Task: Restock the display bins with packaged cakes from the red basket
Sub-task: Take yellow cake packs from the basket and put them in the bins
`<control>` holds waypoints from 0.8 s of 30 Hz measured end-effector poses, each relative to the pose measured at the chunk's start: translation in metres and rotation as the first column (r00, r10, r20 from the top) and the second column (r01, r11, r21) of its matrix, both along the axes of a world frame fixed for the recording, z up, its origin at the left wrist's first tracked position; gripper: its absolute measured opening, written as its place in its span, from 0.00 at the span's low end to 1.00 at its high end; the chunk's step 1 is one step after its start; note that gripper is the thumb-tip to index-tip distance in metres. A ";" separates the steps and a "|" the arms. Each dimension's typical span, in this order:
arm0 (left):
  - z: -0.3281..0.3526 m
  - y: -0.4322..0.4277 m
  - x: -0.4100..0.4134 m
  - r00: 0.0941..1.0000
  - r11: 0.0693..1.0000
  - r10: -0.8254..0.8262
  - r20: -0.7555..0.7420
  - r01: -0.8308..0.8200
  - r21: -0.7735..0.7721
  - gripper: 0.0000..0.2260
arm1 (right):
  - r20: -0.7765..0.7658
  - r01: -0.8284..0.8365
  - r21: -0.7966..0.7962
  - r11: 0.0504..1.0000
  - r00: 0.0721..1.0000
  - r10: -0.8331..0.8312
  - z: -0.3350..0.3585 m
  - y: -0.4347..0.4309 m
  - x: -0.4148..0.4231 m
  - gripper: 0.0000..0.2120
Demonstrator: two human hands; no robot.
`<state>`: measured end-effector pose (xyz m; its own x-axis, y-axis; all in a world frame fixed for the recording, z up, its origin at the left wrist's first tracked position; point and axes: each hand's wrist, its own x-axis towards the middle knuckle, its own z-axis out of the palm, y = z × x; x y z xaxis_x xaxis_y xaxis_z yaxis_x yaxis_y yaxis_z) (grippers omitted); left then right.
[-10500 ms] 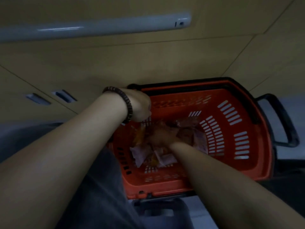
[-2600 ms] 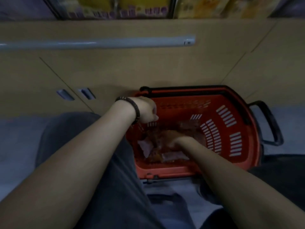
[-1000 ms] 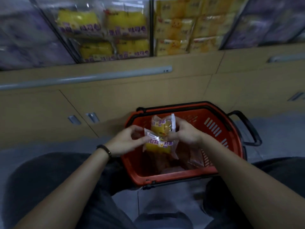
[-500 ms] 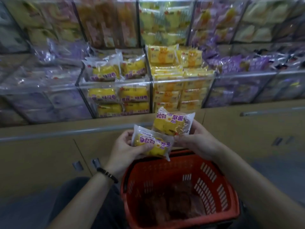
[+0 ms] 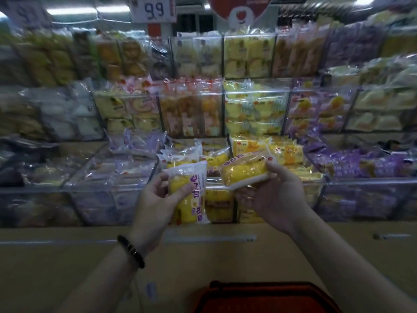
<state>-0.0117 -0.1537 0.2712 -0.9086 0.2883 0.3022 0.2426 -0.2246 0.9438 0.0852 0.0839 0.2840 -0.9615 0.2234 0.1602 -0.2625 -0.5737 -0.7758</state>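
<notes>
tiers of clear display bins [image 5: 112, 195] stuffed with wrapped cakes fill the view. the red basket [image 5: 266, 297] shows at the bottom edge. the right hand [image 5: 273, 197] grips a yellow cake pack [image 5: 246, 169] lying sideways. the left hand [image 5: 158, 199] grips a second yellow cake pack [image 5: 191, 195] upright. both packs are raised before the front bin of matching packs. a dark bead bracelet [image 5: 130, 250] circles the left wrist.

The left cake [image 5: 188, 197], yellow in white wrapping lettered in purple, is being seen beside the right cake [image 5: 244, 170], orange-yellow and edged in white. Yellow, orange and purple packs [image 5: 361, 164] are being shown in clear bins [image 5: 112, 185]. A red basket [image 5: 259, 297] and black beaded bracelet [image 5: 130, 250] are being glimpsed below.
</notes>
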 end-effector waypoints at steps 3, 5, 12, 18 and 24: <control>0.031 -0.002 -0.024 0.992 0.993 0.076 -0.103 -0.085 -0.085 0.25 | -0.053 -0.047 -0.080 0.996 0.998 0.043 0.022 -0.007 -0.015 0.20; 0.050 -0.004 -0.042 0.975 0.970 0.114 -0.189 -0.151 -0.192 0.30 | -0.065 -0.054 -0.097 0.994 0.997 0.048 0.032 -0.007 -0.027 0.20; 0.091 0.010 -0.084 0.853 0.692 -0.056 -0.518 -0.341 -0.636 0.20 | 0.163 0.083 0.303 0.949 0.977 -0.137 0.062 -0.011 -0.067 0.31; 0.097 0.018 -0.121 0.829 0.434 -0.243 -0.505 -0.373 -0.820 0.19 | -0.028 0.163 0.903 0.398 0.946 -0.324 0.065 -0.003 -0.098 0.36; 0.068 0.006 -0.146 0.734 0.239 -0.391 -0.556 -0.502 -0.831 0.22 | -0.311 0.206 0.923 -0.325 0.898 -0.312 0.066 -0.011 -0.102 0.36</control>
<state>-0.1578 -0.1476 0.3387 -0.6727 0.6932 0.2588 0.7232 0.6899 0.0320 -0.0171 0.0734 0.3501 -0.8796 0.0840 0.4683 -0.0526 0.9611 -0.2711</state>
